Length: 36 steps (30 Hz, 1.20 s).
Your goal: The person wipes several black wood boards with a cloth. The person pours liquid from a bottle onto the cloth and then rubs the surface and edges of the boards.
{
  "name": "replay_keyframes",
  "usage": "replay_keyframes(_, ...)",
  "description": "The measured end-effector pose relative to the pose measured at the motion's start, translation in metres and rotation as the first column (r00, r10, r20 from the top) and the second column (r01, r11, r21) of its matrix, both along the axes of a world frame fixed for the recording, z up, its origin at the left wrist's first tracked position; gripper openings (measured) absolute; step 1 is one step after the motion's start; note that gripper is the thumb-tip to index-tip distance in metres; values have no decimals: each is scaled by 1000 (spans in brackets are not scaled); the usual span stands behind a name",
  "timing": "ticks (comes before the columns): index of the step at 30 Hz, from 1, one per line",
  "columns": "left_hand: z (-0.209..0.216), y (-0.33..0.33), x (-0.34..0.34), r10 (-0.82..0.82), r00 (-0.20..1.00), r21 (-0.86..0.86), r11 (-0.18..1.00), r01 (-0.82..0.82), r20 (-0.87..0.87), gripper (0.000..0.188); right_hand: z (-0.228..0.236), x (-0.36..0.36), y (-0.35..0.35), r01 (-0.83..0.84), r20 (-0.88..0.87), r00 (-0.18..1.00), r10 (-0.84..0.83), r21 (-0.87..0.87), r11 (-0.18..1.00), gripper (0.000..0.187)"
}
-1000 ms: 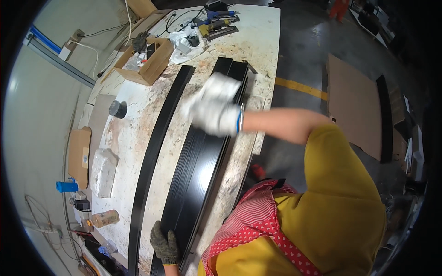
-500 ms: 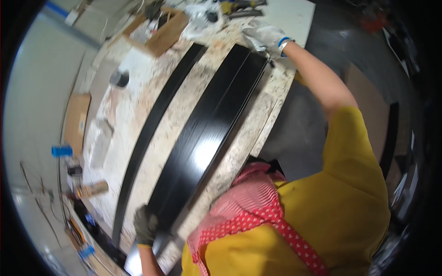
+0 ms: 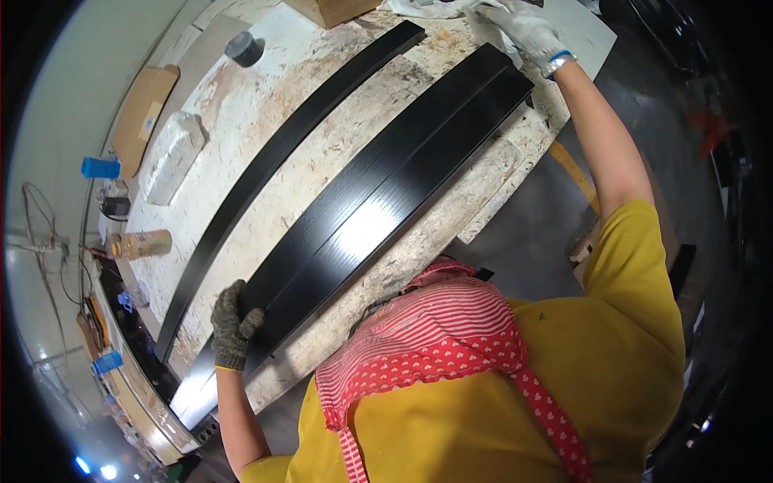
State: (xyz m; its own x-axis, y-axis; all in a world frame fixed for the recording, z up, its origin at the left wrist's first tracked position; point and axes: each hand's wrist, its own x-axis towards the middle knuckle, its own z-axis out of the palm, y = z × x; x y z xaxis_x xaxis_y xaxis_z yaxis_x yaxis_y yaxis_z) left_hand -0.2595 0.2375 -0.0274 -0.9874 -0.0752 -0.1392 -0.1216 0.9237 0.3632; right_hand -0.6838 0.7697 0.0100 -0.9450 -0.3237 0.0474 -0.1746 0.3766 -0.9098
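Left hand (image 3: pixel 232 330) on a long black board (image 3: pixel 386 191), right hand (image 3: pixel 525 36) by its far end.
The left rests open, thumb spread; the white-gloved right is blurred, so I cannot tell its grip. The board lies along the tabletop's (image 3: pixel 250 121) near edge, a narrow black strip (image 3: pixel 314 113) apart from it.
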Motion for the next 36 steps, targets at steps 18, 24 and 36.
replay_keyframes(18, 15, 28, -2, 146, 988, -67, 987, -149, -43, 73, -149, -89, 116, 456, -632, 626, 457, 772, 442, 89)
replay_keyframes(24, 19, 15, -10, 126, 992, -48, 991, -126, 1, 73, -125, -87, 61, 341, -392, 908, -145, 492, 801, 52)
replay_keyframes(36, 52, 22, -28, -90, 996, -294, 952, 87, 0, 44, -96, -43, 30, 298, -237, 929, -286, 16, 955, 41)
